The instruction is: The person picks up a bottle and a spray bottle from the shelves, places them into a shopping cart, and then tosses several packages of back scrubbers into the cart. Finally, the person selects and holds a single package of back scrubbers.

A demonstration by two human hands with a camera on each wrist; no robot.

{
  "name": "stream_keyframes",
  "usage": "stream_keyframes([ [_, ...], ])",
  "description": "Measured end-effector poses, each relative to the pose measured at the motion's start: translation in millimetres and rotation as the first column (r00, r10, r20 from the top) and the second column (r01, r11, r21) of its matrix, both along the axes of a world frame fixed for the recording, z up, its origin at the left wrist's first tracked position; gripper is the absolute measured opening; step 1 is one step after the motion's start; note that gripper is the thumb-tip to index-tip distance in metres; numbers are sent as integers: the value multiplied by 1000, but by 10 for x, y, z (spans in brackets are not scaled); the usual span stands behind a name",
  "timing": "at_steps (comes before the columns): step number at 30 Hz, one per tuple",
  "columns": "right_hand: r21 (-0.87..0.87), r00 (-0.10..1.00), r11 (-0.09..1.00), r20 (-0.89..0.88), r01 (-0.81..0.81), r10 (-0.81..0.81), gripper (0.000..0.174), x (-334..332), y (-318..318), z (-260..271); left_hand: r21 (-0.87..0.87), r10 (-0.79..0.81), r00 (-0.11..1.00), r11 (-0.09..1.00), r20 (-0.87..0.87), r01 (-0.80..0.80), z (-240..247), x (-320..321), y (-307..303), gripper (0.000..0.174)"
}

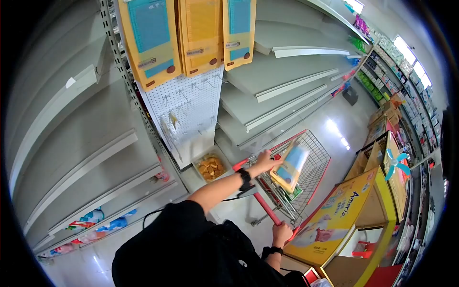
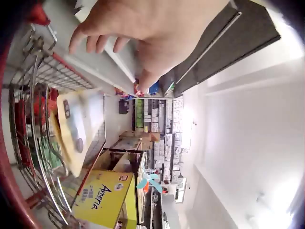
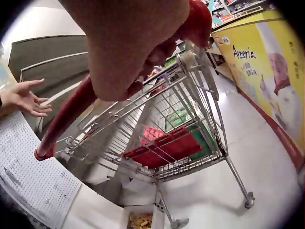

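Observation:
My left hand [image 1: 266, 162] reaches over the near side of a wire shopping cart [image 1: 313, 167], its fingers loosely extended and holding nothing. In the right wrist view the same left hand [image 3: 29, 98] shows spread fingers. A flat yellow package with a pale blue panel [image 1: 292, 165] is in the cart, just beyond the fingertips. Seen from the left wrist, this package [image 2: 78, 126] stands tilted inside the wire basket, apart from the hand. My right hand [image 1: 282, 233] grips the red cart handle [image 1: 267, 208]. Red and green items [image 3: 164, 148] lie low in the cart.
Yellow and blue packages [image 1: 201, 38] hang on a white pegboard [image 1: 191, 100] ahead. Grey shelves [image 1: 287, 71] line the far side. A bin of small brown pieces [image 1: 210, 166] stands by the cart. A yellow display box [image 1: 330, 220] is on the right.

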State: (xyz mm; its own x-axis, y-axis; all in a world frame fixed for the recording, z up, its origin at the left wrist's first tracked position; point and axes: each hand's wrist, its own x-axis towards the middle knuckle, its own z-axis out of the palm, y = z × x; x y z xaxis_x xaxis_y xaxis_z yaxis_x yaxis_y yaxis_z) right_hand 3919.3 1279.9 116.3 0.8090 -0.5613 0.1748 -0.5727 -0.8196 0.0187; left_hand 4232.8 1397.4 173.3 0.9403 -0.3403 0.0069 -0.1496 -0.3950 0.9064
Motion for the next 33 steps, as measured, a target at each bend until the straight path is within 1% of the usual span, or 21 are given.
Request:
stream_keyframes([
  [1,3,1000,1000,-26,13,-13,18,2,41,43,-97,118,963,991,242,-97,-290,47,91,55],
  [2,6,1000,1000,-14,15,-15,18,-1,52,30,-212,170,959,970,228,-121,-146,84,332,52],
  [3,14,1000,1000,-2,16,-16,18,-17,57,5,-320,217,953,936,210,-143,133,113,653,50],
  [5,26,999,1000,31,10,-11,18,-2,54,-33,-424,279,957,878,76,-222,716,250,1341,45],
  [6,24,1000,1000,29,9,-10,18,8,36,-47,-401,413,905,849,100,-343,1017,322,1684,45],
  [7,21,1000,1000,24,6,-6,18,1,10,-58,-487,598,754,762,272,-428,1317,348,1982,43],
  [8,26,1000,1000,28,8,-8,18,7,-25,-79,-389,635,510,766,580,-511,1627,404,2358,44],
  [9,20,999,1000,36,-6,5,19,5,-51,-83,-532,730,495,683,471,-501,1926,434,2621,48],
  [10,8,999,1000,44,-23,23,18,8,-77,-80,-493,751,336,638,568,-592,2208,445,2882,56],
  [11,-4,998,999,51,-41,41,17,14,-99,-77,-527,766,231,596,600,-606,2415,524,3116,61],
  [12,39,999,999,43,-10,8,18,23,-114,-74,-562,772,126,554,623,-614,2559,622,3318,65],
  [15,36,998,999,53,-16,14,15,40,-173,-63,-469,782,15,389,623,-793,2726,908,3753,77],
  [16,25,999,999,48,-23,22,15,39,-186,-55,-502,824,164,474,542,-723,2737,970,3806,76],
  [17,14,999,999,46,-29,28,15,49,-195,-47,-545,831,315,543,458,-639,2743,1031,3849,76],
  [18,4,998,999,44,-34,33,15,53,-206,-35,-594,802,465,593,375,-544,2791,1027,3851,75],
  [21,17,999,999,18,-34,33,15,58,-233,-39,-507,669,639,728,380,-461,2883,973,3786,64],
  [22,18,998,999,50,-36,35,16,54,-231,-53,-566,700,615,690,363,-452,2777,1089,3796,52],
  [25,28,993,998,101,-62,59,16,47,-222,-55,-509,650,638,746,414,-430,2791,1117,3729,48],
  [26,20,994,998,94,-59,57,16,51,-221,-66,-523,679,622,719,389,-458,2792,1098,3675,41],
  [29,5,995,999,83,-52,51,17,32,-180,-81,-545,618,684,752,389,-370,2801,1032,3620,43],
  [33,4,994,998,90,-56,56,17,30,-119,-43,-573,586,721,755,370,-320,2870,764,3512,36],
])
